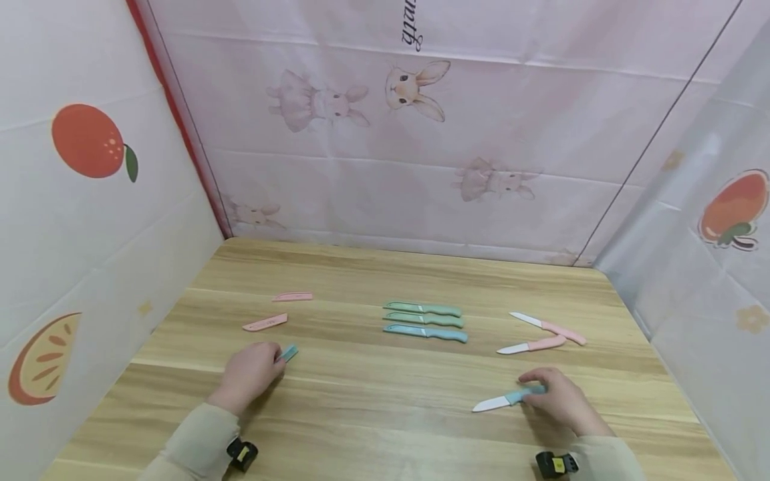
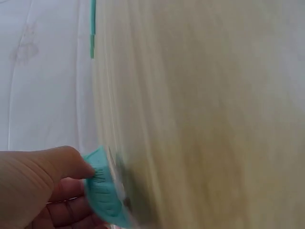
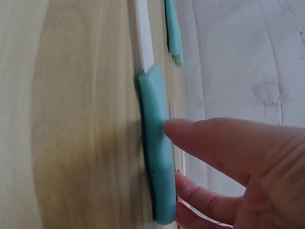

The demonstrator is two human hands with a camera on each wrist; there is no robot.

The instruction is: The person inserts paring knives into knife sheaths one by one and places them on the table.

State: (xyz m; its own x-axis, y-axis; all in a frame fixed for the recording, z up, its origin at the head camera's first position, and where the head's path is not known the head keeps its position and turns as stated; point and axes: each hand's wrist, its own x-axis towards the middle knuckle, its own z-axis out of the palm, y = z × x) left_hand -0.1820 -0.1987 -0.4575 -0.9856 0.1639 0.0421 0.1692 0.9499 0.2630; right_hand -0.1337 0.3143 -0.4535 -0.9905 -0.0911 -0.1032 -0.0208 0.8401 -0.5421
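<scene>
My left hand (image 1: 252, 371) pinches a blue-green knife sheath (image 2: 102, 191) between thumb and fingers, low over the left side of the table. On the right, my right hand (image 1: 559, 397) holds the handle of a small blue-green knife (image 1: 517, 396), thumb on one side and fingers on the other. Its white blade (image 1: 490, 404) is bare and points left. Two pink-handled knives (image 1: 544, 343) with bare white blades lie just beyond that hand. Beyond the left hand are two pink sheaths, one nearer (image 1: 265, 323) and one farther (image 1: 293, 296).
Mid-table, three sheathed knives lie in a row with handles to the right: two green (image 1: 442, 310) and one blue (image 1: 448, 335). The wooden table (image 1: 361, 414) meets printed cloth walls (image 1: 373, 200) at the back and both sides.
</scene>
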